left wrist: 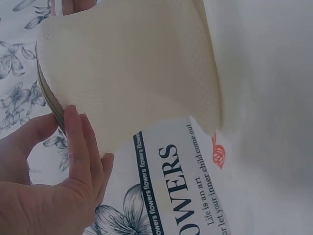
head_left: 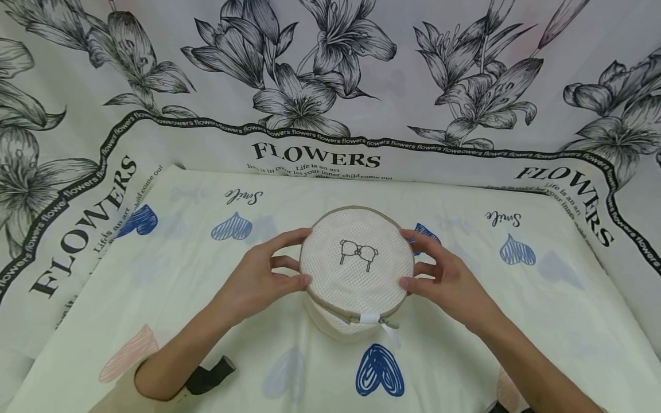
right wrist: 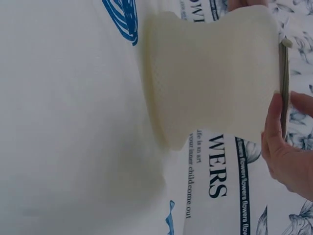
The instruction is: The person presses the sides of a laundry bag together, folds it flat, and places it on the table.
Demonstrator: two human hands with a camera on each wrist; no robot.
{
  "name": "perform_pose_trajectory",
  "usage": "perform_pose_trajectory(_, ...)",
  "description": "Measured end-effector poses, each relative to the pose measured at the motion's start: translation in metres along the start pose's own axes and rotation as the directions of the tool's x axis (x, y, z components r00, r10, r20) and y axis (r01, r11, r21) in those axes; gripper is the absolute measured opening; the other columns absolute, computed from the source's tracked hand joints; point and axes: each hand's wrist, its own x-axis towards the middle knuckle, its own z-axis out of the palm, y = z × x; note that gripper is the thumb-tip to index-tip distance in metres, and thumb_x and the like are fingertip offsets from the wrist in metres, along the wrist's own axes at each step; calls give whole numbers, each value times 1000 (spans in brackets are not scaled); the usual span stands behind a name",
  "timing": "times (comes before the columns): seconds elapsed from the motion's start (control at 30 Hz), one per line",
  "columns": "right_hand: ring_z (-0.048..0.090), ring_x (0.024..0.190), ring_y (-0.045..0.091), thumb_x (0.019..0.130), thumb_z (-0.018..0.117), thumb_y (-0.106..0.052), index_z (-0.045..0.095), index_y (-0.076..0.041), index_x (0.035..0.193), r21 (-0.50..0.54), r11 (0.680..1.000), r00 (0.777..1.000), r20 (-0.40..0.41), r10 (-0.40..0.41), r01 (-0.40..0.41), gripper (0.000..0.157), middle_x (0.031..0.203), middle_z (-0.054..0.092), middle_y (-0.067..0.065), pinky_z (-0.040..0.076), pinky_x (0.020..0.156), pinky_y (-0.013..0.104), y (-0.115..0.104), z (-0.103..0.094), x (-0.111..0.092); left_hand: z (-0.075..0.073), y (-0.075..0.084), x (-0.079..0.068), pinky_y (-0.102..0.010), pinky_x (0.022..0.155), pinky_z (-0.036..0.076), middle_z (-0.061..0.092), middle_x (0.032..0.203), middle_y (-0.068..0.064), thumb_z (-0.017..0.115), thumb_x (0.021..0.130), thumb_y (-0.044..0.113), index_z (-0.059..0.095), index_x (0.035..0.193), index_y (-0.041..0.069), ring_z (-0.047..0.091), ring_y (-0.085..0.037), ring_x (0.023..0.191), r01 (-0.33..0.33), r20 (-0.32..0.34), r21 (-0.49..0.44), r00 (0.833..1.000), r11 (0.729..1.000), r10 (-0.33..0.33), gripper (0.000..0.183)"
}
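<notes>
A round, cream mesh laundry bag (head_left: 356, 281) with a bra drawing on its lid stands upright in the middle of the bed-like surface. Its beige zipper (head_left: 372, 319) runs below the lid, with a white tab at the front. My left hand (head_left: 260, 281) pinches the lid's rim on the left, thumb above the seam. On the opposite side, my right hand (head_left: 446, 278) pinches the rim the same way. Both wrist views show the tall side wall of the bag (left wrist: 132, 73), waisted in the middle; its contents are hidden.
Under the bag spreads a pale cloth (head_left: 248, 350) printed with hearts and "Smile". A white curtain (head_left: 403, 97) with black flowers and "FLOWERS" lettering borders it at the back and sides. A black strap (head_left: 209, 376) is on the left forearm.
</notes>
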Motion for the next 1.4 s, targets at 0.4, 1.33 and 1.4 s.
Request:
perform_pose_trajectory(0.4, 60, 88, 26, 75, 74, -9, 32, -29, 140, 73, 997, 1000, 9, -29, 28, 80, 128, 39, 7, 53, 72, 34, 9, 6, -2, -2, -6, 6, -31, 70, 53, 41, 134, 3, 75, 73, 8, 46, 132, 28, 64, -22, 86, 14, 34, -80, 999, 997, -11, 69)
perform_pose_trajectory(1.33, 60, 92, 26, 66, 82, -18, 15, -41, 141, 10, 988, 988, 45, 151, -151, 104, 120, 39, 10, 54, 70, 34, 27, 25, -2, 8, -14, 9, -33, 60, 54, 43, 128, -5, 72, 75, 2, 44, 135, 24, 65, -22, 71, 76, 52, 12, 996, 997, -76, 70)
perform_pose_trajectory(1.4, 60, 92, 25, 65, 82, -20, 17, -40, 140, -6, 987, 986, 39, 161, -161, 102, 118, 41, 10, 54, 70, 33, 28, 26, -1, 9, -16, 9, -33, 60, 54, 44, 127, -5, 72, 74, -1, 44, 134, 24, 65, -23, 70, 74, 51, 10, 996, 997, -74, 70)
